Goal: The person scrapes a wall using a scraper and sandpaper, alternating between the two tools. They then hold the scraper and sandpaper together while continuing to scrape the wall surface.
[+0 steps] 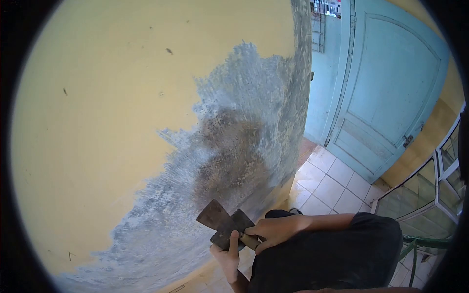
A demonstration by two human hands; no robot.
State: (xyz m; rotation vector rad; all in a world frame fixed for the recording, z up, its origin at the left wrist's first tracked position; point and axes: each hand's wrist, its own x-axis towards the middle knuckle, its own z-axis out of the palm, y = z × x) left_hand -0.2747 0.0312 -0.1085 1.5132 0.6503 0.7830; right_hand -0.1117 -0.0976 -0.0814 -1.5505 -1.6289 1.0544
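In front of the dark shirt, my right hand [274, 231] is closed round the light handle of a putty knife [214, 215], whose broad, stained blade points up and left. My left hand [227, 258] grips a dark flat plate [241, 219] from below, its thumb on top. The knife blade lies across the plate, and the two hands are close together. Just beyond the tools is a yellow wall [97, 122] with a rough grey patch [249, 88] and a darker brown area [229, 156] within it.
A light blue door [391, 73] is at the upper right, above white floor tiles [330, 190]. Framed glass panels [413, 188] stand at the right edge, near a green metal rail [427, 241]. A barred opening [318, 31] shows at the top.
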